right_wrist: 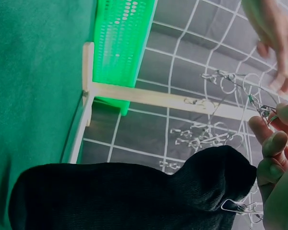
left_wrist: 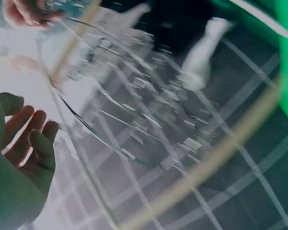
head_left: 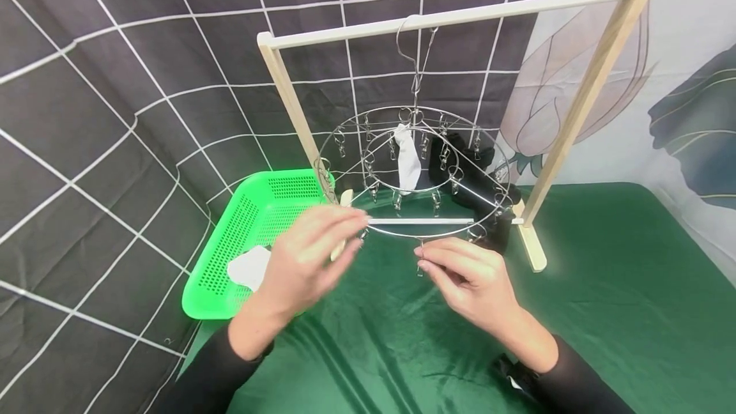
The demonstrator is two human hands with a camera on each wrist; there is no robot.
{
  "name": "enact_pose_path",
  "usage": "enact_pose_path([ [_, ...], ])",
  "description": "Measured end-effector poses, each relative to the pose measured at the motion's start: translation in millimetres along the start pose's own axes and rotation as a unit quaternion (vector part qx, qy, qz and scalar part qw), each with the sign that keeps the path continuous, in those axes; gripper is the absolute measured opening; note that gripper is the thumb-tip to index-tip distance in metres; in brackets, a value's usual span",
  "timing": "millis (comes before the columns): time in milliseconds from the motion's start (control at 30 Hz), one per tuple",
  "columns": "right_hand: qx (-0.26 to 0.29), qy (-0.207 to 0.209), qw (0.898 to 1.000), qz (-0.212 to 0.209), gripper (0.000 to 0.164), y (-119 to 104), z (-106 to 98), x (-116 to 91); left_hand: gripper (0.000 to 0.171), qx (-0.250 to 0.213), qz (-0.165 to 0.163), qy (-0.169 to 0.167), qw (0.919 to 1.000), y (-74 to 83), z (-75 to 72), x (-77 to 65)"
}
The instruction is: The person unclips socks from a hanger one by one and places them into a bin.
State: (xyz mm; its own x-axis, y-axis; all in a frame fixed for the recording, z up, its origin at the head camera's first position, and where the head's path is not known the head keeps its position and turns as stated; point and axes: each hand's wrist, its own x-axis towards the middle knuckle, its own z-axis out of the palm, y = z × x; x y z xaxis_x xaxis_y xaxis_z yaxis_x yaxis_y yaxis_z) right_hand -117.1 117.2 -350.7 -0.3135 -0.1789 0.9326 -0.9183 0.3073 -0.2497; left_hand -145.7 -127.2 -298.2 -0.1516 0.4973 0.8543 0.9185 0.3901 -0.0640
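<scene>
A round metal clip hanger (head_left: 397, 233) hangs at the middle, with many small clips around its rings. At its near rim my right hand (head_left: 468, 276) pinches a metal clip (right_wrist: 265, 112) between thumb and fingertips. My left hand (head_left: 310, 257) is at the rim's left side, fingers loosely extended and holding nothing; the left wrist view shows its fingers (left_wrist: 38, 139) relaxed and apart. A white sock (head_left: 409, 161) hangs from the inner ring. On the right side, a black sock (right_wrist: 110, 196) hangs from a clip close to my right hand.
A wooden rack (head_left: 460, 16) with two slanted legs carries the hanger. Behind it to the left, a green plastic basket (head_left: 198, 302) holds a white sock-like cloth (head_left: 249, 267). Green cloth (head_left: 604, 312) covers the table, and a dark gridded curtain (head_left: 115, 209) stands close on the left.
</scene>
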Motion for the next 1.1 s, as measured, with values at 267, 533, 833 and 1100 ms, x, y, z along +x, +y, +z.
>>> enact_pose_path([
  [267, 0.004, 0.002, 1.0, -0.009, 0.022, 1.0, 5.1, -2.2, 0.028, 0.069, 0.067, -0.102, 0.9901, 15.3, 39.2, 13.2],
  [533, -0.003, -0.005, 1.0, -0.003, 0.025, 3.1, 4.3, -5.6, 0.027, 0.052, 0.036, -0.114, 0.9914, 11.6, 46.6, 7.5],
  [833, -0.051, 0.005, 0.997, -0.061, 0.016, 2.2, -7.1, -1.7, 0.027, 0.026, 0.012, -0.111, 0.9934, 7.1, 41.6, 2.7],
  [1100, -0.096, 0.066, 0.992, -0.047, 0.017, 19.6, -36.4, 11.8, 0.031, -0.014, 0.001, -0.085, 0.9963, -8.3, 35.6, -3.8],
])
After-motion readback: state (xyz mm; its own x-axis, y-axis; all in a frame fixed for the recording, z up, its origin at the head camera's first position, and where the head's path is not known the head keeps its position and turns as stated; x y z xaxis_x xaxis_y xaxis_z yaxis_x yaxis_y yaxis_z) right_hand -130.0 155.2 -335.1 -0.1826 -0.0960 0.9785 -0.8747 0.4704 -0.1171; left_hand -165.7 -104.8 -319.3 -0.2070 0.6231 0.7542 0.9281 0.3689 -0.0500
